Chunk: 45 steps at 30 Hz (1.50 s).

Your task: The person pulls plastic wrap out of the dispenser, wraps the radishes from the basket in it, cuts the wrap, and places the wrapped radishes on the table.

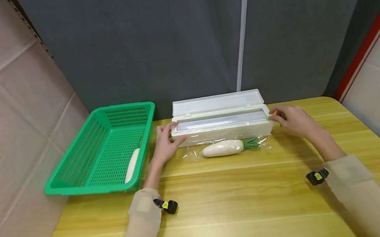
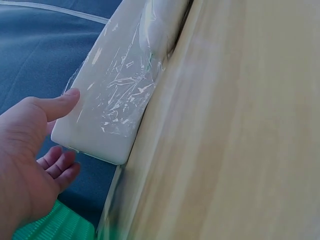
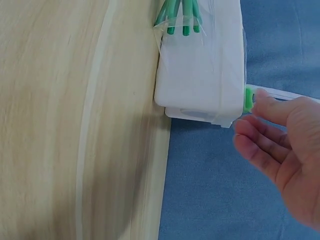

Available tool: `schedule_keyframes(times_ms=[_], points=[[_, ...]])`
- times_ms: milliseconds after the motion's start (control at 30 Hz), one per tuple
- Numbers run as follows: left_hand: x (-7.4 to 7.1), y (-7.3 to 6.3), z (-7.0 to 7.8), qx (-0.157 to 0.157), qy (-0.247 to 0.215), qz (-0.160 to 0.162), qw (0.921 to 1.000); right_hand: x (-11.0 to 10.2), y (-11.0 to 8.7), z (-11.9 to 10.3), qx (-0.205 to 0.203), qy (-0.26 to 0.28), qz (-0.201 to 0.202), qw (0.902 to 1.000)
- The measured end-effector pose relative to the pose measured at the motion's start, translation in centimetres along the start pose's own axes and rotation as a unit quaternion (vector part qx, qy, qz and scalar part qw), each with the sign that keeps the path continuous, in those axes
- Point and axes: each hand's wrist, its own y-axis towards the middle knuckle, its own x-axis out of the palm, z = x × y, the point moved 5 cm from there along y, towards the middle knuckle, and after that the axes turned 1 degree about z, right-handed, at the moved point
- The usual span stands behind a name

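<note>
A white cling film dispenser (image 1: 220, 134) stands at the back of the table with its lid (image 1: 218, 102) raised and a film roll (image 1: 220, 121) inside. Clear film hangs over its front and covers a white radish with green leaves (image 1: 223, 148) lying before it. My left hand (image 1: 165, 144) holds the dispenser's left end, thumb on the front, index finger at the top edge; the other fingers hang loosely curled past the end in the left wrist view. At the right end, my right hand (image 1: 292, 119) pinches a small green slider (image 3: 248, 99), thumb on it.
A green plastic basket (image 1: 104, 189) stands to the left, close by the left forearm, with another white radish (image 1: 132, 165) in it. A dark grey curtain (image 1: 154, 52) hangs right behind the dispenser. Wooden tabletop (image 1: 242, 206) stretches in front.
</note>
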Motion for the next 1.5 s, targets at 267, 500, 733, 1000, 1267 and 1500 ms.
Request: schedule_keyframes(times_ms=[267,500,733,1000,1267,1500], points=[[-0.1,-0.1,0.6,0.021,-0.010,0.010,0.9997,0.3,0.1,-1.6,-0.067,-0.007,0.071,0.9952],[-0.2,-0.2,0.9,0.036,0.005,0.009,0.9993,1.5,0.2,-2.0,-0.084,-0.001,0.085,0.9929],[-0.4,-0.4,1.2,0.059,-0.003,0.023,0.9980,1.9,0.4,-2.0,-0.079,0.010,0.090,0.9927],[-0.7,-0.3,1.6,0.097,-0.024,0.012,0.9950,1.9,0.4,-2.0,-0.076,0.008,0.084,0.9935],[-0.8,-0.4,1.4,0.096,-0.021,-0.015,0.9950,2.0,0.2,-2.0,-0.087,0.010,0.092,0.9918],[-0.8,-0.4,1.5,0.088,-0.013,-0.033,0.9955,1.8,0.0,-1.9,-0.093,0.012,0.110,0.9896]])
